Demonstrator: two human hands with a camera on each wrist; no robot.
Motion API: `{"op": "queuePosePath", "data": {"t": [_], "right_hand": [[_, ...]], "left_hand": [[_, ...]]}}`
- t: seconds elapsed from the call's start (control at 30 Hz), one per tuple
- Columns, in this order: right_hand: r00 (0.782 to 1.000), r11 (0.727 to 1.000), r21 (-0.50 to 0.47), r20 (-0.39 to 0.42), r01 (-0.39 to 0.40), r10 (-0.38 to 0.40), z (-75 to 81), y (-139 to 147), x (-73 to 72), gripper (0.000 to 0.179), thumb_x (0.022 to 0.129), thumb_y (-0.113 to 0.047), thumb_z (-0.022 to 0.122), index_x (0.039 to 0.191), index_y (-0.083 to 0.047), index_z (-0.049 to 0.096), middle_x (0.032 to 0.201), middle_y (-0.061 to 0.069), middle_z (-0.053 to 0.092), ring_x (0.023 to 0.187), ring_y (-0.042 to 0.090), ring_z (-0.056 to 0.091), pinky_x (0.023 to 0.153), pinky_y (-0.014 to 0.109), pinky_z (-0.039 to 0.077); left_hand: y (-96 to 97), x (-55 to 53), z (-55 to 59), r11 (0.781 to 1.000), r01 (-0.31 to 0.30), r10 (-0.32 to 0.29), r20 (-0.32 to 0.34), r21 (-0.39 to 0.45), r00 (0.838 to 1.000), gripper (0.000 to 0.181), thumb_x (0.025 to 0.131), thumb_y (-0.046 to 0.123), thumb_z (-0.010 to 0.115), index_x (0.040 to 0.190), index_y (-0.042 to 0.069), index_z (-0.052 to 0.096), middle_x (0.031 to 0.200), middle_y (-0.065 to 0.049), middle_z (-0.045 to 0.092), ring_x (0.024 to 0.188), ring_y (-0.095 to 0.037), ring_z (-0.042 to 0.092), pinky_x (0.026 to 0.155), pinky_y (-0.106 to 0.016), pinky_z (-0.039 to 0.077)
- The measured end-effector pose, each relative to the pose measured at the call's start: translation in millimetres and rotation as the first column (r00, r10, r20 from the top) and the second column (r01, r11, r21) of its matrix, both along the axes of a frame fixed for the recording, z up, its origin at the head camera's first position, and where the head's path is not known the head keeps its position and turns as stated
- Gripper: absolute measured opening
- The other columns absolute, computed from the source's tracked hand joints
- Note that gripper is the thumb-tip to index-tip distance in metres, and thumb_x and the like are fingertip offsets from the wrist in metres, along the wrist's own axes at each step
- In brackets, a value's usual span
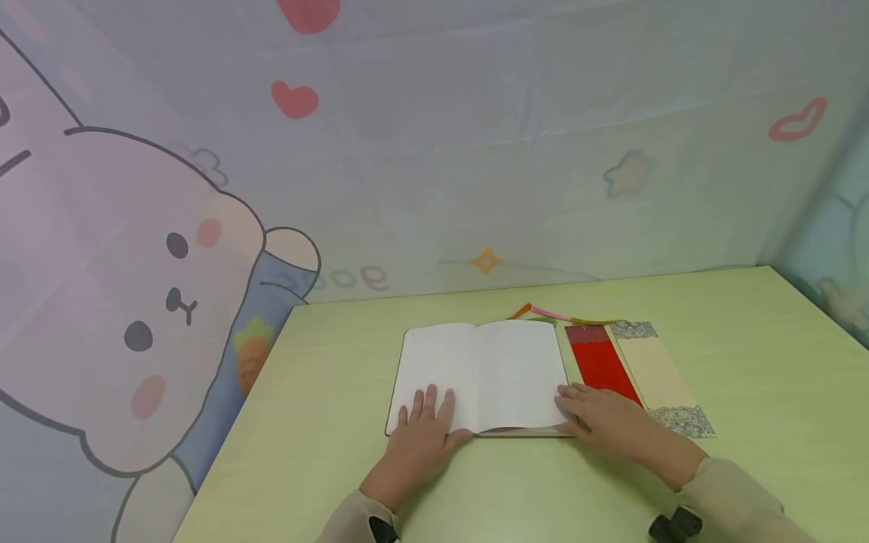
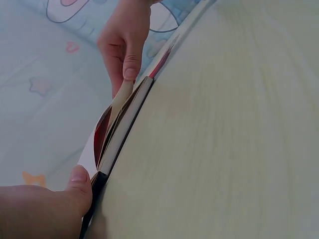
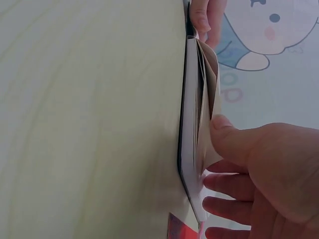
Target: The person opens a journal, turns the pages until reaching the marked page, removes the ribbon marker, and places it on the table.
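A notebook lies spread on the table with blank white pages showing. My left hand rests flat on the lower part of the left page, fingers straight and thumb near the middle fold. At the right edge, my right hand pinches the page between thumb and fingers. The lifted page bows upward along the near edge, opening a gap above the pages beneath. Inside this gap, a dark red patch shows in the left wrist view. The dark cover lies against the table.
Right of the notebook lie a red strip, partly covered by my right hand, and a cream strip with patterned ends. Colored ribbons lie behind the notebook. A printed cloth hangs behind the pale green table.
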State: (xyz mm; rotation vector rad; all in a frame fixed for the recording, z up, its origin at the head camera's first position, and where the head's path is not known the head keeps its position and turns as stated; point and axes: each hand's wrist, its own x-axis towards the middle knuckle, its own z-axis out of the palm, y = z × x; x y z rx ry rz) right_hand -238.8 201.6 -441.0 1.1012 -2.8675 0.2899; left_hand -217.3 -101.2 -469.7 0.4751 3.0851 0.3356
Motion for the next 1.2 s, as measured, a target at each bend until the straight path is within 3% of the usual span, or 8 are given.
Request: {"op": "queuePosePath", "data": {"t": [0.2, 0.53, 0.9, 1.2], "right_hand": [[0.988, 0.998, -0.004, -0.138, -0.066, 0.065, -1.6, 2.0, -2.3, 0.024, 0.084, -0.024, 0.069, 0.104, -0.009, 0.069, 0.114, 0.008, 0.065, 0.103, 0.024, 0.062, 0.077, 0.037, 0.051], [0.965, 0.996, -0.052, -0.255, -0.075, 0.059, -1.6, 0.8, -1.7, 0.023, 0.08, -0.021, 0.073, 0.101, -0.012, 0.073, 0.105, 0.002, 0.069, 0.089, 0.018, 0.067, 0.067, 0.032, 0.053], [0.967, 0.996, -0.08, -0.253, -0.033, 0.011, 4.1, -2.6, 1.3, 0.028, 0.076, -0.022, 0.076, 0.101, -0.01, 0.074, 0.102, 0.001, 0.07, 0.084, 0.018, 0.067, 0.062, 0.029, 0.052], [0.968, 0.997, -0.077, -0.252, -0.013, -0.007, 6.8, -5.7, 3.3, 0.03, 0.074, -0.02, 0.078, 0.102, -0.01, 0.073, 0.103, 0.0, 0.07, 0.086, 0.018, 0.067, 0.064, 0.029, 0.053]], "left_hand": [[-0.4, -0.3, -1.3, 1.0, -0.004, 0.004, 0.006, -0.001, 1.0, 0.071, 0.094, 0.057, 0.033, 0.146, 0.008, 0.028, 0.149, -0.023, 0.021, 0.137, -0.039, 0.016, 0.105, -0.057, 0.019], [-0.1, -0.4, -0.9, 1.0, -0.006, 0.006, 0.003, 0.013, 1.0, 0.072, 0.095, 0.058, 0.031, 0.146, 0.008, 0.029, 0.149, -0.023, 0.02, 0.137, -0.039, 0.016, 0.105, -0.057, 0.019], [4.6, -0.7, -2.6, 1.0, -0.023, 0.023, -0.021, 0.009, 1.0, 0.074, 0.094, 0.058, 0.033, 0.145, 0.005, 0.031, 0.148, -0.024, 0.022, 0.136, -0.041, 0.017, 0.105, -0.056, 0.019], [14.6, 0.8, -0.8, 0.998, -0.056, 0.054, -0.06, -0.021, 0.997, 0.086, 0.088, 0.067, 0.036, 0.143, 0.002, 0.031, 0.148, -0.027, 0.02, 0.136, -0.041, 0.016, 0.105, -0.056, 0.019]]}}
